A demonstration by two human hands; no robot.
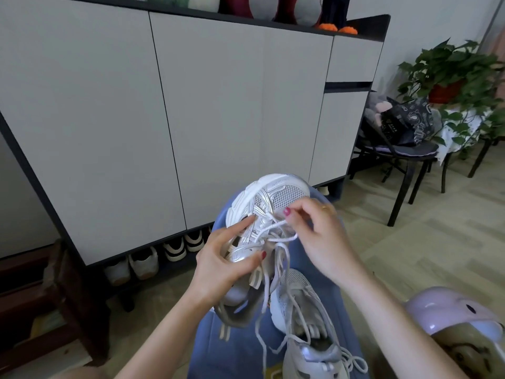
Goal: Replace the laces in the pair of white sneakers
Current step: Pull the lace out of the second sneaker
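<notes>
Left hand grips the raised sneaker by its side, forefinger laid along the eyelets. Right hand pinches the lace just beside it. Second sneaker lies below both hands. Best to pull lace straight, shoe steady.

Dim, even indoor light; wide-angle bending at edges, slight softness.

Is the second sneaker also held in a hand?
No. The second sneaker lies on the blue cushion, while the left hand grips only the raised sneaker.
</notes>
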